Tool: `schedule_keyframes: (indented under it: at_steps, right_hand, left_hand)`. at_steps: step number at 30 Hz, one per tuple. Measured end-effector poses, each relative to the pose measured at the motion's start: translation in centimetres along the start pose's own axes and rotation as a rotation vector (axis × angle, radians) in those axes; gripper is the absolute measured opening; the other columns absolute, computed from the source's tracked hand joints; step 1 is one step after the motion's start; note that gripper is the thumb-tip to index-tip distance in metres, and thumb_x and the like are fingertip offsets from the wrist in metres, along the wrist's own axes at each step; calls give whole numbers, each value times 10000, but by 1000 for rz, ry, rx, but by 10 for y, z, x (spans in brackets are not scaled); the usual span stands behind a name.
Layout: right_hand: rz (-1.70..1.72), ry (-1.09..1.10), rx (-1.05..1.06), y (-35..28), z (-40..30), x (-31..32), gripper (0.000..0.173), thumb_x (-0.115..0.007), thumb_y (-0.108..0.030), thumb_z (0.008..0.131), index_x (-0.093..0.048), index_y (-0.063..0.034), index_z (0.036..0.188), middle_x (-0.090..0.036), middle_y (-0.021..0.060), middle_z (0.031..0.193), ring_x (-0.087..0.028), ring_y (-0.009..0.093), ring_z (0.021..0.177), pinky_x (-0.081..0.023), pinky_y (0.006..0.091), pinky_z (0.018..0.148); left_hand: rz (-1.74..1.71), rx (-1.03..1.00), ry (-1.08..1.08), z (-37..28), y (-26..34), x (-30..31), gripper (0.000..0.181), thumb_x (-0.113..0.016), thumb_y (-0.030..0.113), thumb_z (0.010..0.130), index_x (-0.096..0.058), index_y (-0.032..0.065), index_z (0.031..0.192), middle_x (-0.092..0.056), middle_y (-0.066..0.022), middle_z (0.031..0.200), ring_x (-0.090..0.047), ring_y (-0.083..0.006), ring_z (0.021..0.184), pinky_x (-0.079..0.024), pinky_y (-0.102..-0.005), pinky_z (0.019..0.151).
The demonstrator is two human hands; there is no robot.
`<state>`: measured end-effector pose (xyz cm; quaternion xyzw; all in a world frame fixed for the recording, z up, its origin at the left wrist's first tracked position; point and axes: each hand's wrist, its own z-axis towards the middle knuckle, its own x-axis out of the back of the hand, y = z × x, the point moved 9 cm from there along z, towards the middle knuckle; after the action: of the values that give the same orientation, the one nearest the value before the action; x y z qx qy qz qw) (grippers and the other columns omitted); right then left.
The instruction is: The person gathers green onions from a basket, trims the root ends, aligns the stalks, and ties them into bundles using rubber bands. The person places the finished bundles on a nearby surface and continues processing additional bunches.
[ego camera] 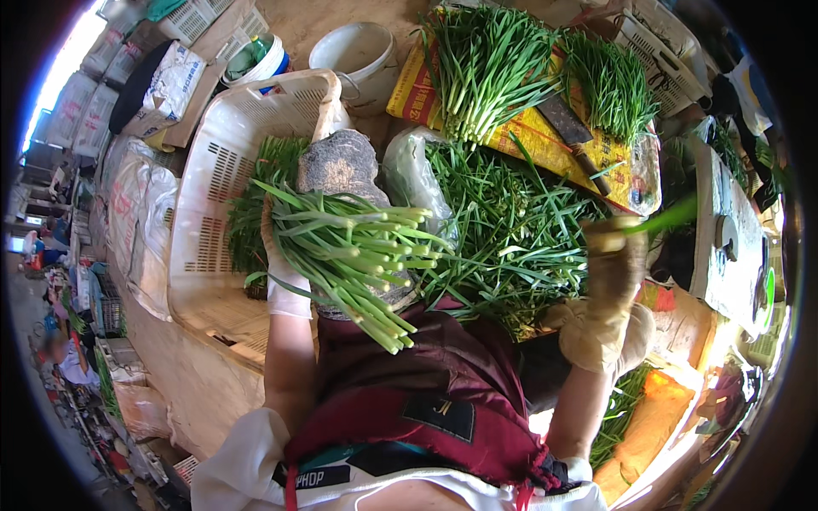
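My left hand [275, 255], in a worn light glove, grips a thick bunch of leafy green stalks [358, 255], their pale cut ends pointing right over my lap. My right hand [615, 274], in a soiled glove and blurred, is raised at the right, closed on a green stalk [668, 217]. Between the hands lies a heap of loose green leaves [511, 223]. Beyond it, two piles of green stalks [492, 70] and a cleaver with a dark blade [565, 119] rest on a yellow printed sack [530, 134].
A white plastic crate [198, 211] with more greens stands at the left. Two buckets [354, 51] are behind it. A clear plastic bag [415, 172] lies near the heap. A white board-like surface [728, 236] is at the right; a person [73, 361] is far left.
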<state>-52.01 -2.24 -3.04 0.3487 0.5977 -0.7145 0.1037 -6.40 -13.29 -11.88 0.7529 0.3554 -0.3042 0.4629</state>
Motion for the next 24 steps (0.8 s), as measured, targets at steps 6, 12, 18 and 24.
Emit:
schedule_keyframes:
  at_steps: [6,12,18,24]
  right_hand:
    - [-1131,-412,-100,67,-43,-61,200,-624,-191,844,-674,-63,989,-665,65,945,-618,254,900,-484,351,816]
    - [-397,-620,-186,49,-20,-143,342,-617,-209,899,-600,8,1163,-563,127,1189,-528,233,1083,-395,323,948]
    - [-268,-742,-555,85,-37,-168,436,-669,-183,862,-552,6,1238,-540,137,1249,-505,219,1159,-391,316,984]
    - [105,-606,-604,100,-34,-154,437,-613,-245,885,-546,26,1221,-593,126,1207,-553,209,1126,-404,321,1001]
  left_hand:
    - [38,-7,163,-2,-2,7,369,-499,429,926,-644,147,1115,-655,-113,1090,-611,-281,1010,-499,-474,905]
    - [102,-5,29,-4,-13,-36,426,-540,507,875,-656,149,1074,-664,-125,1058,-639,-308,943,-524,-522,844]
    - [58,-12,40,-5,-5,-36,459,-457,491,919,-619,148,1178,-624,-149,1156,-590,-337,1049,-467,-545,926]
    - [174,-139,181,6,12,-30,434,-544,446,884,-614,110,1151,-629,-145,1128,-615,-311,985,-504,-496,899]
